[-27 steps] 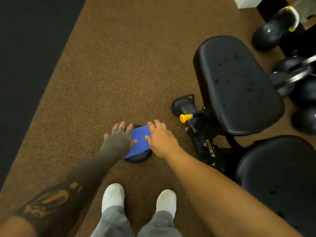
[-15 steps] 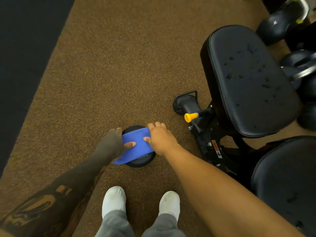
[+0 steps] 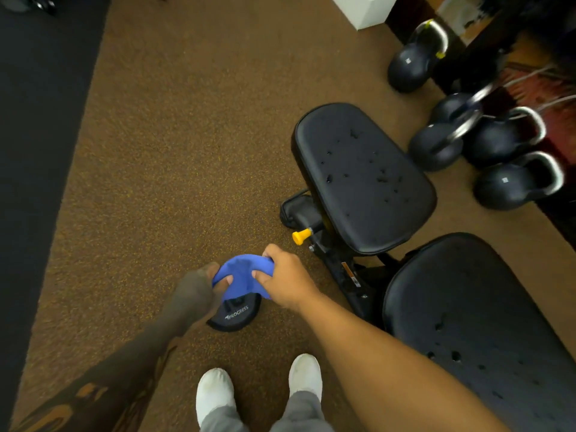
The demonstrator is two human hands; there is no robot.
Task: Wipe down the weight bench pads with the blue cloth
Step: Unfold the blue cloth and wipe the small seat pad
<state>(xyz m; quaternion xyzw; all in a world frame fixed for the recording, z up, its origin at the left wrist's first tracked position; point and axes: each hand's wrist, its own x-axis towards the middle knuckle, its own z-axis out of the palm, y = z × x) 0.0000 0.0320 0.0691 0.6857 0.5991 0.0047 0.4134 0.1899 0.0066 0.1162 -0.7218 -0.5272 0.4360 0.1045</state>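
The cloth (image 3: 243, 275), which half a second ago lay flat across the round black disc (image 3: 234, 316) on the floor, is now lifted off it and bunched into a rounded hump between both hands. The disc's near half is now uncovered, showing the white word "PROGRESS".

The left hand (image 3: 194, 291) grips the cloth's left edge, fingers (image 3: 225, 280) curled closed around the fabric, thumb side up. The right hand (image 3: 285, 277) grips the right edge, knuckles up, thumb pressed on the cloth's near face and fingers wrapped over its far side. Both forearms reach forward and down from the near edge of the view, the hands close together with the cloth stretched between them, just above the disc.

The bench stands to the right, untouched. Its seat pad (image 3: 361, 179) sits right of and beyond the hands, dotted with small dark marks; the back pad (image 3: 477, 332) fills the near right corner. A yellow knob (image 3: 300, 236) juts from the frame just beyond the right hand. Black kettlebells (image 3: 501, 141) cluster at the far right. Two white shoes (image 3: 215, 391) stand on the brown floor (image 3: 174, 145) below the hands.
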